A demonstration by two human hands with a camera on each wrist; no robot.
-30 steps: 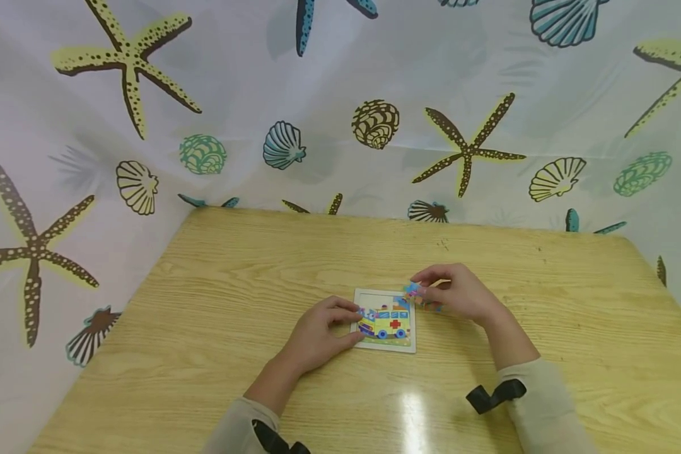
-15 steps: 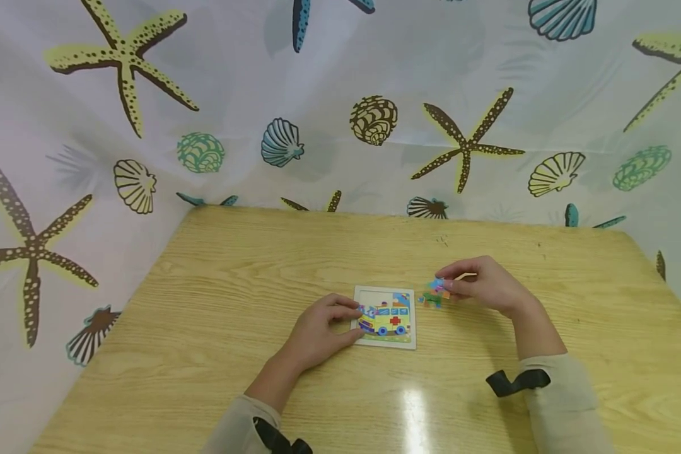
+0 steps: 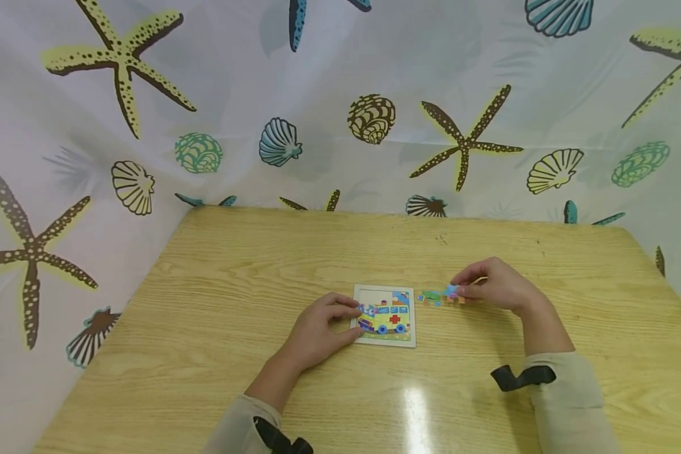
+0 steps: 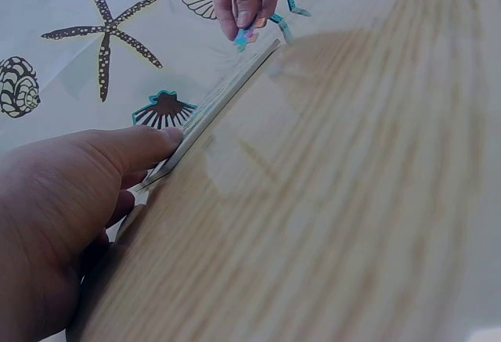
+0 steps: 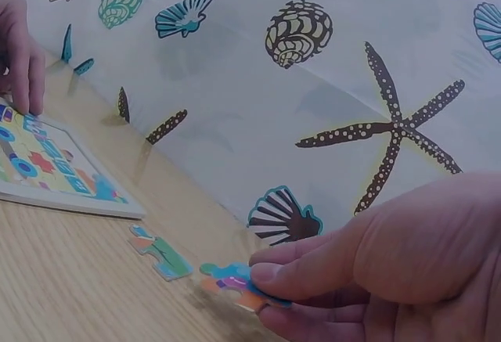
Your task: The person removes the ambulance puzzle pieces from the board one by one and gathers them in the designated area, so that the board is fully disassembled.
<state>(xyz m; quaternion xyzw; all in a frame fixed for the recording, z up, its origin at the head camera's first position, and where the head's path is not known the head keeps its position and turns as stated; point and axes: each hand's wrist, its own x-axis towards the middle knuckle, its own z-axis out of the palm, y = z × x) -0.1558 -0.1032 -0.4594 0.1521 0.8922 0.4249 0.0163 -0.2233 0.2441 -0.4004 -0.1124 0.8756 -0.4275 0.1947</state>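
Observation:
A small jigsaw puzzle [image 3: 386, 315] in a white-edged square tray shows a yellow ambulance with a red cross. Its upper left part is a pale bare area. My left hand [image 3: 325, 328] holds the tray by its left side, thumb and fingers bent over the edge. To the right of the tray, my right hand [image 3: 502, 287] pinches a blue, pink and orange puzzle piece [image 5: 231, 283] between thumb and fingers, low over the table. A loose green puzzle piece [image 5: 163, 254] lies flat between the tray and that hand.
The work lies on a wood-grain table [image 3: 250, 265]. A white curtain [image 3: 329, 94] printed with starfish and shells hangs along the table's back and sides. Both sleeves carry a black strap [image 3: 524, 377].
My right hand has moved right, away from the tray's upper right corner, still pinching the piece, and has come down nearer the table. The green piece now shows fully. My left hand stays put.

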